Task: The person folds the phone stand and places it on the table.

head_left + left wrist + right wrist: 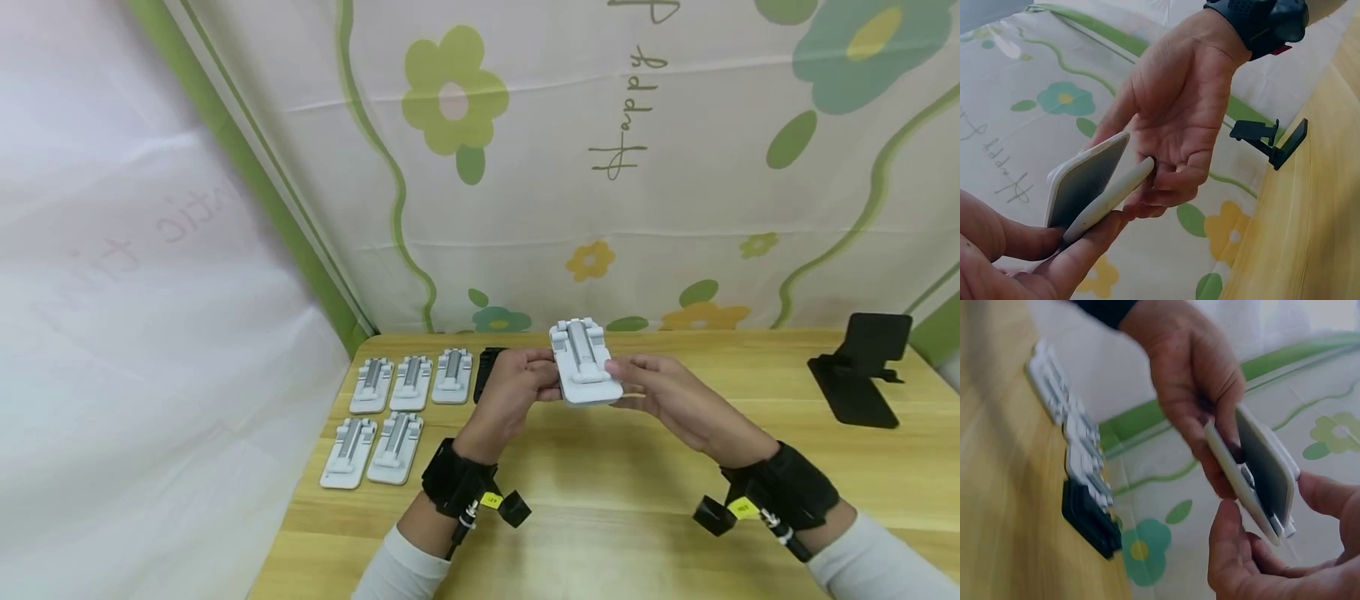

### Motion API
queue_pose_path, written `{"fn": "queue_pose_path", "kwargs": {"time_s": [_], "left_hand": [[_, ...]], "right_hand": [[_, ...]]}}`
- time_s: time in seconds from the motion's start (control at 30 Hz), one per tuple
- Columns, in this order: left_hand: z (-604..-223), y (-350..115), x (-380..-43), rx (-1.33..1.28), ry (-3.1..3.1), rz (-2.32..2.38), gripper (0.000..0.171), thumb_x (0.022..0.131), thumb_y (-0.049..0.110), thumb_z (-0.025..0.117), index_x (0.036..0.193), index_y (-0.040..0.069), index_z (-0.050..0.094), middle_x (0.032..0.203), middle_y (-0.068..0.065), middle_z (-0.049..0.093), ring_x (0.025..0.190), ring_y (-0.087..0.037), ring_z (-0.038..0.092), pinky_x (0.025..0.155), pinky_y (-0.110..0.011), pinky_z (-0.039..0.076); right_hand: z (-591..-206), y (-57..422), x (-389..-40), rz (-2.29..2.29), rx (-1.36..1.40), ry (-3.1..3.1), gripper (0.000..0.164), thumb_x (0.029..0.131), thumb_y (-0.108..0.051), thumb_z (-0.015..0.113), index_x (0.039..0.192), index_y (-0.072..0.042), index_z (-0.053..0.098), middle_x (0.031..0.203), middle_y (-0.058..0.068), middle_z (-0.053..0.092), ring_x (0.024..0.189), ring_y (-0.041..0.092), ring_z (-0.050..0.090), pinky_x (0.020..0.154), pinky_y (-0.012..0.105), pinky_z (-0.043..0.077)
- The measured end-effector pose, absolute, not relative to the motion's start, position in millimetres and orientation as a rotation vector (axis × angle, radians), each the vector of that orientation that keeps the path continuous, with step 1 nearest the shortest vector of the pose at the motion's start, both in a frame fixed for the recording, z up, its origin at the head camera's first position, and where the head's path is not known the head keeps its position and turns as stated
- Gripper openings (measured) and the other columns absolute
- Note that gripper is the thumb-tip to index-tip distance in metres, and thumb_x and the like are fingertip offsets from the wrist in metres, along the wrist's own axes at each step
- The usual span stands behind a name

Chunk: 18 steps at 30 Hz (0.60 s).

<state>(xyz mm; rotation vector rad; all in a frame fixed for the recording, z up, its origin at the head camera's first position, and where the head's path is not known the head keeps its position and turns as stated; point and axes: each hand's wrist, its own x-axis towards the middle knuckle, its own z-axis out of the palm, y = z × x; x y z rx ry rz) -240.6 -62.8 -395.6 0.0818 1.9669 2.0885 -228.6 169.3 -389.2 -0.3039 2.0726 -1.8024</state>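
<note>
A white folding phone stand (587, 362) is held up above the table between both hands. Its two plates stand partly apart, with a dark pad on the inner face of one, as the left wrist view shows. My left hand (513, 387) grips one side, its thumb in the gap between the plates and its fingers outside. On the opposite side my right hand (671, 400) holds the stand, thumb against the outer face and fingers at the other plate. In the right wrist view the plates (1266, 465) appear edge-on.
Several folded white phone stands (371, 385) lie in two rows at the table's left. Beside them a black folded stand (1088, 515) is partly hidden by my left hand in the head view. An unfolded black stand (855, 392) stands far right. A patterned curtain (525, 208) hangs behind the table.
</note>
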Motion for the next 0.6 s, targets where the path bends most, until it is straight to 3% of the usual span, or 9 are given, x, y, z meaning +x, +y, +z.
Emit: {"fn": "queue_pose_path", "kwargs": {"time_s": [0.13, 0.33, 0.47, 0.6], "left_hand": [[-396.1, -63.8, -240.3, 0.069, 1.959, 2.06, 0.031, 0.102, 0.0, 0.057, 0.131, -0.006, 0.064, 0.112, -0.017, 0.076, 0.092, -0.019, 0.075, 0.079, -0.027, 0.063], [-397.6, -67.5, -242.1, 0.082, 1.866, 2.072, 0.031, 0.108, 0.009, 0.048, 0.13, -0.006, 0.064, 0.109, -0.016, 0.073, 0.087, -0.016, 0.073, 0.08, -0.028, 0.063], [-397.9, -68.4, -243.0, 0.116, 1.897, 2.039, 0.029, 0.105, 0.017, 0.059, 0.124, -0.003, 0.068, 0.108, -0.015, 0.074, 0.088, -0.018, 0.074, 0.08, -0.03, 0.063], [-399.8, -68.5, -243.2, 0.129, 1.964, 1.994, 0.029, 0.099, 0.014, 0.069, 0.123, -0.001, 0.069, 0.111, -0.014, 0.076, 0.094, -0.021, 0.075, 0.081, -0.032, 0.063]], "right_hand": [[-394.3, 171.6, -231.4, -1.855, -0.282, 1.899, 0.057, 0.109, -0.032, 0.051, 0.141, 0.014, 0.044, 0.123, 0.004, 0.064, 0.111, 0.013, 0.066, 0.098, 0.031, 0.056], [-396.0, 172.3, -232.4, -1.839, -0.284, 1.904, 0.06, 0.108, -0.029, 0.053, 0.145, 0.016, 0.038, 0.129, 0.011, 0.058, 0.112, 0.014, 0.066, 0.098, 0.031, 0.057], [-397.1, 172.0, -232.4, -1.827, -0.304, 1.907, 0.058, 0.108, -0.027, 0.054, 0.145, 0.015, 0.038, 0.129, 0.013, 0.058, 0.112, 0.015, 0.066, 0.098, 0.033, 0.057], [-399.9, 170.4, -232.0, -1.815, -0.323, 1.916, 0.056, 0.107, -0.024, 0.055, 0.143, 0.016, 0.039, 0.129, 0.016, 0.057, 0.111, 0.017, 0.066, 0.099, 0.036, 0.057]]}}
